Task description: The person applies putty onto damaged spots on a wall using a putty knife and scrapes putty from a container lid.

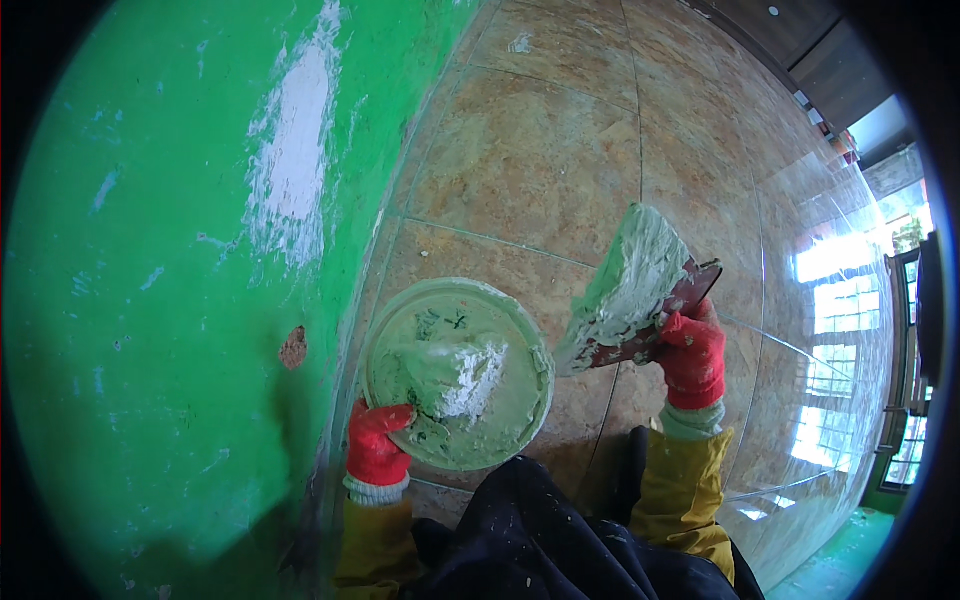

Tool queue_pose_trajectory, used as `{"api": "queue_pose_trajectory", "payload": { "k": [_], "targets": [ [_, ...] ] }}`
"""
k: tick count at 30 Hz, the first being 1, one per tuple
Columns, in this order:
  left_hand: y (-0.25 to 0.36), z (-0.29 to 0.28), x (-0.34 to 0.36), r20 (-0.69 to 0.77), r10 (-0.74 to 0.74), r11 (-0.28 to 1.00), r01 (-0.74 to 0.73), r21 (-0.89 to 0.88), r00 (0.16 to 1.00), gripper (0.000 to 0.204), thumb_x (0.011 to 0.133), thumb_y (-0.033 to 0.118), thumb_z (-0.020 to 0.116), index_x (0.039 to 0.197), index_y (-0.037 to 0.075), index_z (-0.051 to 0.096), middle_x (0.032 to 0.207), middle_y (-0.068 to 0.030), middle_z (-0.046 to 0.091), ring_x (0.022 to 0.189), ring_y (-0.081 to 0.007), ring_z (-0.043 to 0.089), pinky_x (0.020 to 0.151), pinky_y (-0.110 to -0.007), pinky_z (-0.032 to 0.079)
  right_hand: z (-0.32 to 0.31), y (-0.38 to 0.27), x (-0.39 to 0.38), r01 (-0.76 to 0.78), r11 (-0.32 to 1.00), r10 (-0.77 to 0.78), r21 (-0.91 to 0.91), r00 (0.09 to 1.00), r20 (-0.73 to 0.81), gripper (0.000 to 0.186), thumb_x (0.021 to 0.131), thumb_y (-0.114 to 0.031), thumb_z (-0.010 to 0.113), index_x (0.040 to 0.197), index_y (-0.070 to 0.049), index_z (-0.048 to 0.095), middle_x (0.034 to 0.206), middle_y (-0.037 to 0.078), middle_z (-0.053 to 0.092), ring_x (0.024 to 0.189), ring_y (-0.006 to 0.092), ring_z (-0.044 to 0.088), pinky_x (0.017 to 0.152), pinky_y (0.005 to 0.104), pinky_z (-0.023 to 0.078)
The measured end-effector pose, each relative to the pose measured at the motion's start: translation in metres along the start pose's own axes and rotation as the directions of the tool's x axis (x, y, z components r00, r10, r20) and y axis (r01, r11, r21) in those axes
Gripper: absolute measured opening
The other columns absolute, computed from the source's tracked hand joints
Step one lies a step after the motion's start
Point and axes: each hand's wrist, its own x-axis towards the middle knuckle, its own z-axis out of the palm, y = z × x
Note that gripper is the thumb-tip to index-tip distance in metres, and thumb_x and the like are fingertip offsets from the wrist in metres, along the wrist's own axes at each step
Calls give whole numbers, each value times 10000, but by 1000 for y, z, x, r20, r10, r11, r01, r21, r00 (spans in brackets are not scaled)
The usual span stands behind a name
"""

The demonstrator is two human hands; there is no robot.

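My left hand (378,445), in a red glove, grips the lower left edge of a round pale lid (546,385), its thumb over the rim. A lumpy mound of whitish putty (470,378) sits in the middle of the lid. To its right, my gloved right hand (694,358) is closed around a wide, dark reddish putty knife (690,290). A thick layer of putty (635,265) coats most of its blade. The blade's lower left corner comes close to the lid's right rim; whether they touch I cannot tell.
On the left rises a green wall (180,400) with a long white patch (292,140) and a small brown chipped spot (293,348). Brown tiles (530,130) make up the floor. Bright windows (840,305) show at the far right, and dark furniture (840,70) stands at upper right.
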Motion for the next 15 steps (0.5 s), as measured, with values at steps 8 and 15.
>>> {"api": "queue_pose_trajectory", "payload": {
  "k": [8,15],
  "targets": [
    [-3,5,17,13,-16,999,15,43,1000,518,606,35,526,1113,-69,520,984,-178,619,850,-305,635,752,-407,539,36,-44,10,-252,890,346,-381,916,202,508,647,-1,611,1145,13,510,970,74,615,812,187,597,691,314,492],
    [-5,-1,20,44,-8,999,10,-49,999,545,622,1,574,1160,-46,500,1010,-172,622,863,-293,638,760,-381,537,38,-54,11,-333,729,438,-598,898,33,454,640,1,581,1093,9,544,919,46,610,766,135,564,674,258,463]
  ]
}}
